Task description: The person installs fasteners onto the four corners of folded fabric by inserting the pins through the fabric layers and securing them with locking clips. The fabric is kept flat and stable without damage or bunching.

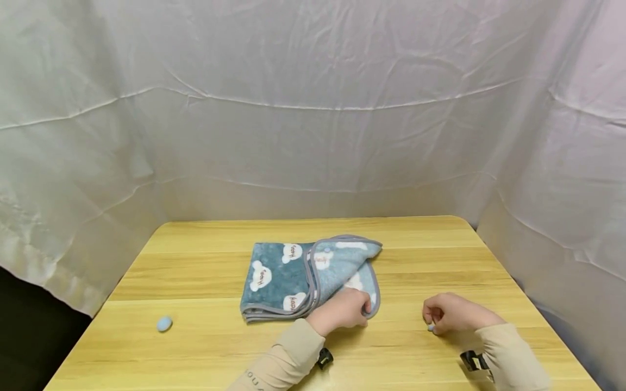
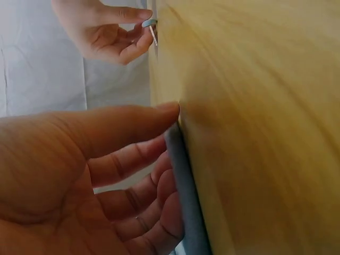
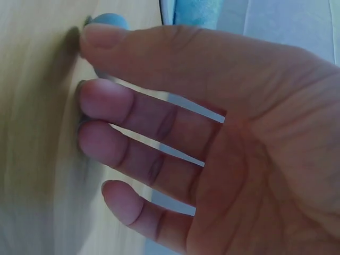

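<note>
A folded teal blanket (image 1: 279,277) with white bear shapes and grey edging lies mid-table, its right part turned back to show a lighter side. My left hand (image 1: 344,309) pinches its near right edge. In the left wrist view, the grey edging (image 2: 186,186) runs along the curled fingers, just below the thumb tip. To the right, my right hand (image 1: 455,312) holds a small blue round-headed pin (image 1: 431,327) between thumb and index finger, low over the table. Its thin shaft shows below the blue head (image 2: 149,23) in the left wrist view.
Another pale blue round piece (image 1: 164,324) lies on the table (image 1: 195,358) at the left. A small bluish round spot (image 1: 326,250) shows on the blanket's turned-back part. Pale fabric curtains (image 1: 313,146) hang behind the table and along both sides.
</note>
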Demonstrator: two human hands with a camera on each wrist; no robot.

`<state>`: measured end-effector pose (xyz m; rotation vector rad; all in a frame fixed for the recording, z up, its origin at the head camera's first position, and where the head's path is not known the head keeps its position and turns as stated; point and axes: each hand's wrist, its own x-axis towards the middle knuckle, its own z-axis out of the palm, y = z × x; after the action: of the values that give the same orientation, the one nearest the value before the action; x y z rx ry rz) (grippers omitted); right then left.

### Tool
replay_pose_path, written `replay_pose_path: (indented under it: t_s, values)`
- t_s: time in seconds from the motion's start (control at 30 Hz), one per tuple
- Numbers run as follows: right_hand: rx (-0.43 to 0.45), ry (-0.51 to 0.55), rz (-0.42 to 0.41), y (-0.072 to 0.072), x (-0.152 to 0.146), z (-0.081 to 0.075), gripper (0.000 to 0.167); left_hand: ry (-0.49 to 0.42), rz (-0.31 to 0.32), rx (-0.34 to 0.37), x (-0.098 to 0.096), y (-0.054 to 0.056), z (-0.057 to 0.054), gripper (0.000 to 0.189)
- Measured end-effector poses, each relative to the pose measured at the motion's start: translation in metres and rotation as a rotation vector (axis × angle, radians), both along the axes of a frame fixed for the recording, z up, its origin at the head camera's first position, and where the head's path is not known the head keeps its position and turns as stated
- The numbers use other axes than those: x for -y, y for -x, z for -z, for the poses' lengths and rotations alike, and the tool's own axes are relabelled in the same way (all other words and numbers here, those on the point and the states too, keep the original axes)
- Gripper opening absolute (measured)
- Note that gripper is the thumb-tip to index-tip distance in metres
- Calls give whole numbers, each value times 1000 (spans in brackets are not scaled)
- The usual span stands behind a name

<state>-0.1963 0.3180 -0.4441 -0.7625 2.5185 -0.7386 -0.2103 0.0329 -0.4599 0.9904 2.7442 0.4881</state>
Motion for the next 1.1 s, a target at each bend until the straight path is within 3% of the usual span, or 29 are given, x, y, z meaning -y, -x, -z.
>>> replay_pose_path:
  t_s: [0.33,0.67,0.93,1.1]
  values:
    - [-28,13,-1,2,9,3,23,8,-53,4,-2,-2,-2,13]
    - [-114,-13,-22,4,10,6,18,-87,-76,30,-1,3,-1,11]
    - [-175,-12,5,3,13,3,20,-244,-119,130,9,8,-17,5]
    - [-313,22,-9,13,28,-1,20,-352,-147,199,22,13,-28,7]
